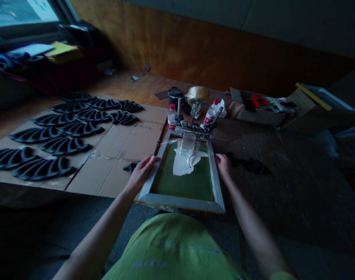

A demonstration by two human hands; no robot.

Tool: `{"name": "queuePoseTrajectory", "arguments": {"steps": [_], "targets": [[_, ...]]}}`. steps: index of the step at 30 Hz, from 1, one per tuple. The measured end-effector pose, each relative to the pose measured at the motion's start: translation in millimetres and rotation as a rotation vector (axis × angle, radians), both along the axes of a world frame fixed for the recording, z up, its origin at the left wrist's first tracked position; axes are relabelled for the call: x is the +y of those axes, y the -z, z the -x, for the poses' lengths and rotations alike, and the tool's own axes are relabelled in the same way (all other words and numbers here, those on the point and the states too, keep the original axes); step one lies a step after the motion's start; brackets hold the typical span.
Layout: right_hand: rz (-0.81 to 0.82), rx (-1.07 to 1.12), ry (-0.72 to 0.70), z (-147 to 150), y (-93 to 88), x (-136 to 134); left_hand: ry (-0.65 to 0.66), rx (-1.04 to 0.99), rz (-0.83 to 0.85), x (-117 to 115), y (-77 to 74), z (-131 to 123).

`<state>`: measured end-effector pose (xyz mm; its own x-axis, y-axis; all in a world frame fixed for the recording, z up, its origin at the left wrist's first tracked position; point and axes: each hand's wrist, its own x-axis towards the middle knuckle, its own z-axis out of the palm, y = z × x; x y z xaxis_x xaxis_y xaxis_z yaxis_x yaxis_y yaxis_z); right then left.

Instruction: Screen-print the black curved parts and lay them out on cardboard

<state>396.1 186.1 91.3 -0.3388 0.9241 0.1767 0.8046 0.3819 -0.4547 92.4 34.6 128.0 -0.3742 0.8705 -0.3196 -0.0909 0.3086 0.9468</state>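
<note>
In the head view, a screen printing frame with a grey metal border and green mesh lies in front of me. White ink is smeared over the upper middle of its mesh, and a squeegee lies at its far end. My left hand has its fingers closed on the left border. Opposite it, my right hand grips the right border. A black piece sticks out beside my left hand, its rest hidden. Hinge clamps hold the frame's far edge.
Several black ribbed wing-shaped pieces lie on cardboard at left. Behind the clamps stand two red-capped bottles, a dark jar and a roll of tape. A box of tools sits at right, near dark pieces.
</note>
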Motion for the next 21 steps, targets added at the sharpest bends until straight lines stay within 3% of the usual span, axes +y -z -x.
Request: {"name": "queuePoseTrajectory", "arguments": {"steps": [2, 5, 8, 10, 13, 18, 21], "targets": [[-0.075, 0.037, 0.011, 10, -14.9, 14, 0.034, -0.022, 0.065, -8, 30.3, -1], [-0.201, -0.008, -0.161, 52, -31.3, 16, 0.045, -0.007, 0.096, -7, 70.1, 0], [-0.158, -0.190, -0.332, 91, -30.7, 0, 0.073, -0.010, 0.113, -2, 93.4, 5], [-0.097, -0.281, -0.403, 100, -22.6, -15, 0.087, -0.026, 0.121, 0, 100.9, 8], [-0.084, -0.341, -0.549, 85, -12.4, -36, 0.097, -0.059, 0.124, 0, 105.8, 12], [-0.076, -0.364, -0.910, 57, -24.0, -42, 0.076, -0.082, 0.119, -1, 107.4, 10], [-0.073, -0.334, -0.857, 63, -27.5, -36, 0.066, -0.030, 0.117, -1, 105.9, 8]]}}
